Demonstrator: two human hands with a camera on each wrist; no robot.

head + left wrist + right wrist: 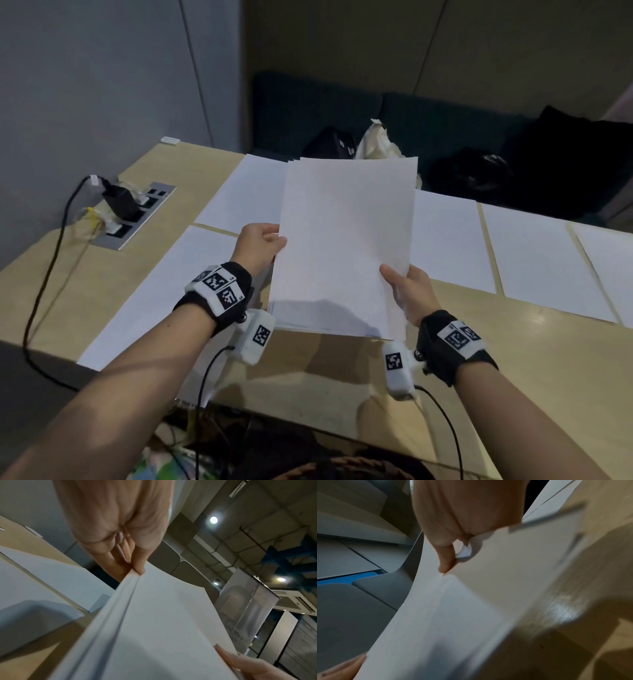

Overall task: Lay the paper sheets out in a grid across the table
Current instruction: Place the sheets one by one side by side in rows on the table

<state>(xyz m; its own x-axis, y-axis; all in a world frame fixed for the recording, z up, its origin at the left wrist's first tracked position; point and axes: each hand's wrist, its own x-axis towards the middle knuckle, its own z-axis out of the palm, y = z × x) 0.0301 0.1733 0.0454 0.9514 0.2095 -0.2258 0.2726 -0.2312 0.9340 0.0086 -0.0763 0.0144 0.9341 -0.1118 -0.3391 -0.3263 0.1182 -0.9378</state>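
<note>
I hold a stack of white paper sheets (pixel 346 246) above the wooden table (pixel 342 377), tilted up toward me. My left hand (pixel 262 245) pinches the stack's left edge, thumb on top. My right hand (pixel 407 291) pinches its lower right edge. In the left wrist view the left hand (pixel 135 566) grips the stack (pixel 154 628) with the thumb over the top sheet, which stands slightly apart from the rest. In the right wrist view the right hand (pixel 452 555) has its thumb on the top sheet (pixel 453 615). Single sheets lie flat: far row (pixel 246 192), (pixel 448 240), (pixel 541 260), (pixel 613 260), and near left (pixel 161 291).
A recessed power strip (pixel 133 216) with a black charger and cable sits at the table's left. Dark bags (pixel 479 174) and a pale plastic bag (pixel 376 140) lie on the bench behind the table. Wall at the left.
</note>
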